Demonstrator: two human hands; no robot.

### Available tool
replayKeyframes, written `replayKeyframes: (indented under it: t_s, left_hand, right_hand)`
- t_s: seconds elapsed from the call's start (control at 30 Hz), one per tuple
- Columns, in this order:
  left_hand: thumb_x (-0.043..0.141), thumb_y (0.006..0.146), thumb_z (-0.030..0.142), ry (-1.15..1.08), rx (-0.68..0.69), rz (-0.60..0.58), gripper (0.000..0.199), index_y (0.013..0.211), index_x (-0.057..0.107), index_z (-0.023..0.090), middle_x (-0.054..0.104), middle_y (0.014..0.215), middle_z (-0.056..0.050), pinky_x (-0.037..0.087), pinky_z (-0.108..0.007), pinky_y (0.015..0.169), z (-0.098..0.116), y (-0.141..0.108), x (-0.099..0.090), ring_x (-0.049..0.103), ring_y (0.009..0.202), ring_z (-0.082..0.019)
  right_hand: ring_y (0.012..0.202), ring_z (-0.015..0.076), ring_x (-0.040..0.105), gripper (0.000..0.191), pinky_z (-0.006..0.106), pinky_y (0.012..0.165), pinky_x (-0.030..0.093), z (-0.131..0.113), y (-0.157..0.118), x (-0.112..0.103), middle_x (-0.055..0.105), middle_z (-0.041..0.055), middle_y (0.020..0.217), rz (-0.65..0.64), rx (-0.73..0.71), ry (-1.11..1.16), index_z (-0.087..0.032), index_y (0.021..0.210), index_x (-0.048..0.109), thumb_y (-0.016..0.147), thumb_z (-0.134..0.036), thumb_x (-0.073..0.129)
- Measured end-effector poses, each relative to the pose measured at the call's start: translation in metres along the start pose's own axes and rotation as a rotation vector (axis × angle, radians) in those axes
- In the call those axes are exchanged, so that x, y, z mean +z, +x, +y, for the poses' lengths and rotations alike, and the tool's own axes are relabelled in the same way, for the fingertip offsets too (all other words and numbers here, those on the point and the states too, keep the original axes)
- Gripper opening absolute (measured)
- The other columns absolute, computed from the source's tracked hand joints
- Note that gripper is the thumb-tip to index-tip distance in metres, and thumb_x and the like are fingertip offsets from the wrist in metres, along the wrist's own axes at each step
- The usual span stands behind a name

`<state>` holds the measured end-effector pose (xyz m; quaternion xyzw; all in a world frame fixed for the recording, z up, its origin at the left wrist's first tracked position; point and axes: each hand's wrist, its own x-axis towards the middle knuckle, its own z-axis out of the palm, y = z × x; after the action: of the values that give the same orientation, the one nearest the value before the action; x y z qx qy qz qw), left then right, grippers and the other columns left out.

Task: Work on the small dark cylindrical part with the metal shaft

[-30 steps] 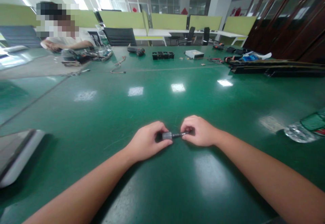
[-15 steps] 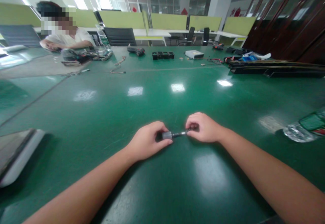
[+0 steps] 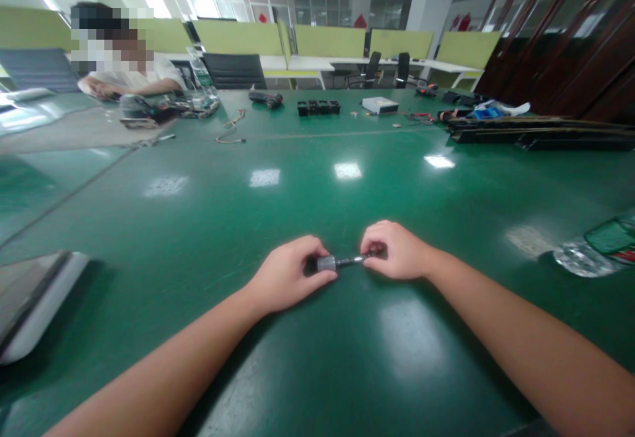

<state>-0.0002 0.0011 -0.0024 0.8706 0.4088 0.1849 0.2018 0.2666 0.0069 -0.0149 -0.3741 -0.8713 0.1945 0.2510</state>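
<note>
Between my hands lies a thin dark rod [image 3: 350, 262] with a short shiny stretch, running into a grey cylindrical end [image 3: 326, 264]. My left hand [image 3: 288, 272] is closed round the grey end, thumb on the near side and fingers on the far side. With thumb and fingertips, my right hand [image 3: 394, 250] pinches the other end of the rod, whose tip is partly hidden in the fingers. Both hands are low over the green tabletop [image 3: 317, 212]. The exact kind of tool or part cannot be made out.
A clear plastic bottle [image 3: 590, 252] lies at the right. A pale flat-edged object [image 3: 44, 298] is at the left. Along the far side are a black slotted part [image 3: 319, 107], a silver box [image 3: 380, 106] and long black strips [image 3: 540, 133]. Another person [image 3: 131, 73] sits at far left.
My right hand has shifted very slightly left along the rod, toward my left hand. My left hand and the grey end stay in place.
</note>
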Motion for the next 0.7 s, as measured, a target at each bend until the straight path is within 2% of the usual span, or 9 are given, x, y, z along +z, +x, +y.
replayKeyframes:
  t_s: [0.1,0.2,0.3,0.47,0.7]
  left_hand:
    - [0.068,0.082,0.047,0.003,-0.001,-0.005,0.029,0.093,0.064,0.021,0.063,0.08,0.0,0.045,-0.028,0.067,-0.001,0.0,0.0,0.056,0.067,-0.016]
    - [0.067,0.083,0.046,0.004,0.001,-0.011,0.027,0.094,0.064,0.021,0.063,0.08,0.0,0.045,-0.027,0.066,-0.001,0.0,0.001,0.057,0.068,-0.016]
    - [0.067,0.083,0.045,0.002,0.005,-0.014,0.026,0.093,0.063,0.021,0.063,0.08,0.0,0.044,-0.027,0.066,-0.001,0.0,0.001,0.057,0.069,-0.016]
    - [0.067,0.083,0.047,0.006,0.005,-0.009,0.029,0.094,0.063,0.021,0.063,0.081,0.0,0.044,-0.028,0.066,-0.002,0.0,0.001,0.058,0.071,-0.017]
    - [0.067,0.084,0.046,0.004,0.002,-0.016,0.027,0.095,0.063,0.021,0.063,0.083,0.0,0.043,-0.027,0.066,-0.003,0.0,0.001,0.058,0.072,-0.016]
  right_hand:
    - [0.066,0.0143,0.057,0.007,0.028,0.07,0.046,-0.008,0.001,0.006,0.063,0.0004,0.07,0.02,-0.015,0.047,-0.017,0.078,0.068,0.073,-0.016,0.072]
    - [0.081,0.0168,0.064,0.035,0.03,0.079,0.051,-0.016,0.001,0.013,0.071,0.0053,0.097,0.036,-0.04,0.186,-0.018,0.106,0.068,0.072,-0.013,0.071]
    - [0.09,0.018,0.066,0.055,0.033,0.087,0.052,-0.018,0.001,0.018,0.071,0.0056,0.107,0.032,-0.052,0.272,-0.02,0.123,0.061,0.07,-0.01,0.071]
    - [0.086,0.0179,0.064,0.051,0.033,0.085,0.052,-0.014,0.003,0.021,0.07,0.0041,0.097,0.073,-0.003,0.288,-0.02,0.119,0.061,0.07,-0.01,0.07]
    - [0.082,0.018,0.061,0.043,0.032,0.08,0.05,-0.018,0.006,0.022,0.068,0.0041,0.091,0.044,-0.008,0.198,-0.018,0.112,0.065,0.07,-0.009,0.07]
